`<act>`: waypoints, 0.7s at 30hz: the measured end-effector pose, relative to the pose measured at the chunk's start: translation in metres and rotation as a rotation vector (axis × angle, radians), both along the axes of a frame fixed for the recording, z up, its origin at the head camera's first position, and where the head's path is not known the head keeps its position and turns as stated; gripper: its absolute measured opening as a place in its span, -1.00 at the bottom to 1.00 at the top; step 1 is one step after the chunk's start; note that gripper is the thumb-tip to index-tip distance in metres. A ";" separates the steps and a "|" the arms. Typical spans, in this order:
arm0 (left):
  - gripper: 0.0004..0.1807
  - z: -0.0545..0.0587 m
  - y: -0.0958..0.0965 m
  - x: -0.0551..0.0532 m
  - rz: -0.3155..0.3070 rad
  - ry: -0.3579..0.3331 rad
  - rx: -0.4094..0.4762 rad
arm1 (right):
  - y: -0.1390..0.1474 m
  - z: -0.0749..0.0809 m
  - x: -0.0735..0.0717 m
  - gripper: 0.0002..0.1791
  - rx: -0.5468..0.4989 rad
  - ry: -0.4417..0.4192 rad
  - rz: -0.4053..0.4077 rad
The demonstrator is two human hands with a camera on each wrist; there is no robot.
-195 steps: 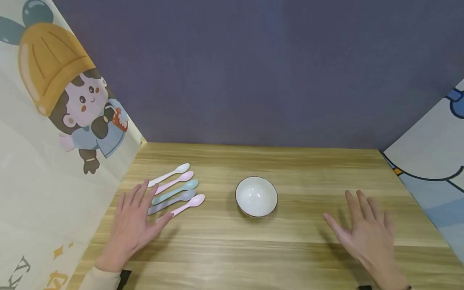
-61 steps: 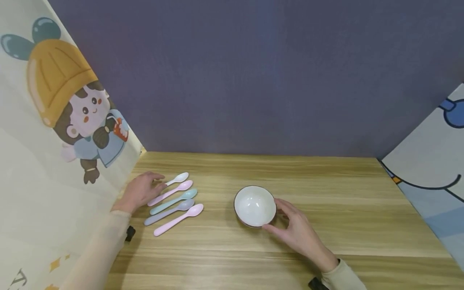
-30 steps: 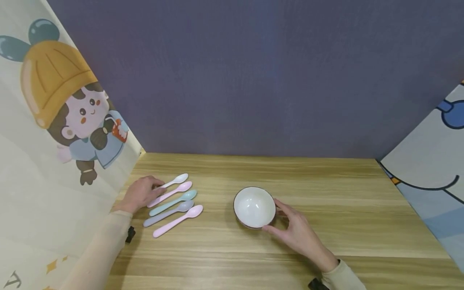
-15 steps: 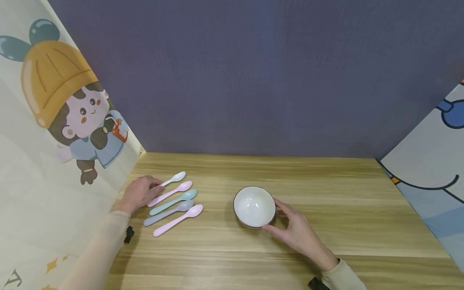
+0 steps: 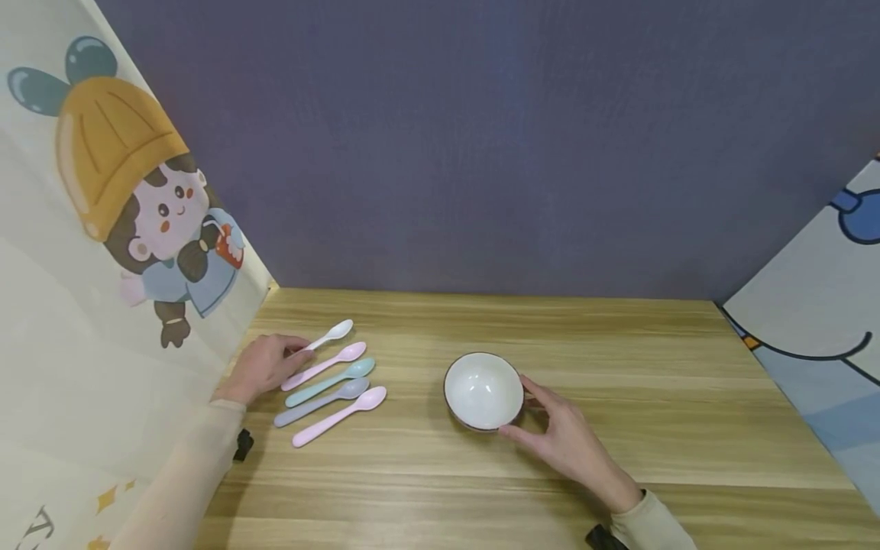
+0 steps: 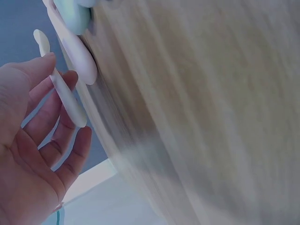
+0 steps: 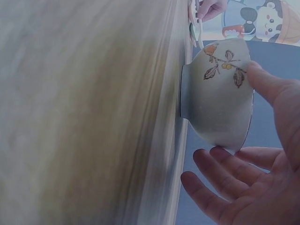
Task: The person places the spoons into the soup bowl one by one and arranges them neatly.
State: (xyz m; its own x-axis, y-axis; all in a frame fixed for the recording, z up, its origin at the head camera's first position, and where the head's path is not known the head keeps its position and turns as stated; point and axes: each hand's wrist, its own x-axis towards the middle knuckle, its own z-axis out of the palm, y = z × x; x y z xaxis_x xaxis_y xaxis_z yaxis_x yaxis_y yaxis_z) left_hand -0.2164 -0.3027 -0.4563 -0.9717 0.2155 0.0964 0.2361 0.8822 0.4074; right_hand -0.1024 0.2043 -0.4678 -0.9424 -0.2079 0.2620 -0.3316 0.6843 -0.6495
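My left hand (image 5: 264,367) pinches the handle of a white spoon (image 5: 338,330) between thumb and fingers, at the far end of a row of spoons. In the left wrist view the white spoon (image 6: 68,98) is raised off the table. Beside it lie a pink spoon (image 5: 351,352), a mint spoon (image 5: 360,368), a lilac spoon (image 5: 354,389) and a nearer pink spoon (image 5: 371,399). My right hand (image 5: 567,443) holds the right side of a white bowl (image 5: 483,391), thumb and fingers at its rim. The right wrist view shows the bowl (image 7: 220,93) upright, with a painted leaf pattern outside.
The wooden table (image 5: 426,489) ends at a dark blue-grey wall (image 5: 481,153) behind. A pale panel with a cartoon figure (image 5: 168,206) borders the left side. Another printed panel (image 5: 818,305) stands along the right.
My left hand has moved to the white spoon, pinched its handle and lifted it slightly away from the row. My right hand has come from the right to hold the bowl.
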 end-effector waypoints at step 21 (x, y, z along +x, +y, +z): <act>-0.67 0.011 0.010 0.012 0.013 0.002 0.025 | 0.003 -0.002 0.000 0.03 0.033 0.013 0.017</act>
State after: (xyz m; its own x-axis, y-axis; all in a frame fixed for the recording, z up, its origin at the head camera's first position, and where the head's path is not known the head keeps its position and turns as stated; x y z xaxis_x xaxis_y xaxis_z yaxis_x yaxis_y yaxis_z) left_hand -0.2047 -0.2930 -0.4458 -0.9742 0.2006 0.1033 0.2256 0.8749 0.4286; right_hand -0.1022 0.2071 -0.4699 -0.9353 -0.2324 0.2669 -0.3514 0.6995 -0.6223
